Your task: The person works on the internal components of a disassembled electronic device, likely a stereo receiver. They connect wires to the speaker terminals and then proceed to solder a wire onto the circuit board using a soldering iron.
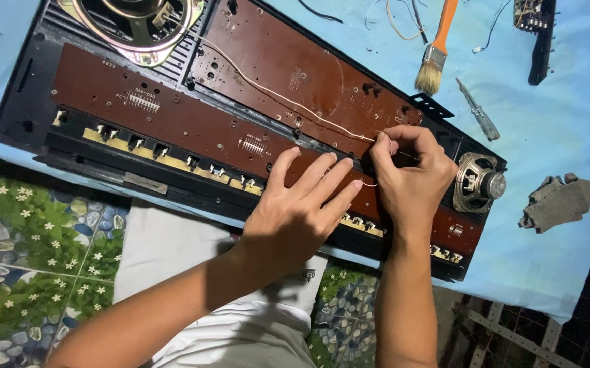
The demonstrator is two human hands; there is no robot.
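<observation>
Pinching the thin white wire (288, 99) w/ your right hand (411, 174), its long axis runs up-left across the brown board (172, 116). Your left hand (301, 211) lies flat, fingers released, just beside, near the chassis' (15, 116) front edge.

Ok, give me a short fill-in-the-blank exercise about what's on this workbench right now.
1. The right hand pinches a thin pale ____.
2. The left hand rests flat on the brown ____ board.
3. The paintbrush has an ____ handle.
4. The small speaker sits at the case's ____ end.

Missing words: wire; circuit; orange; right
</observation>
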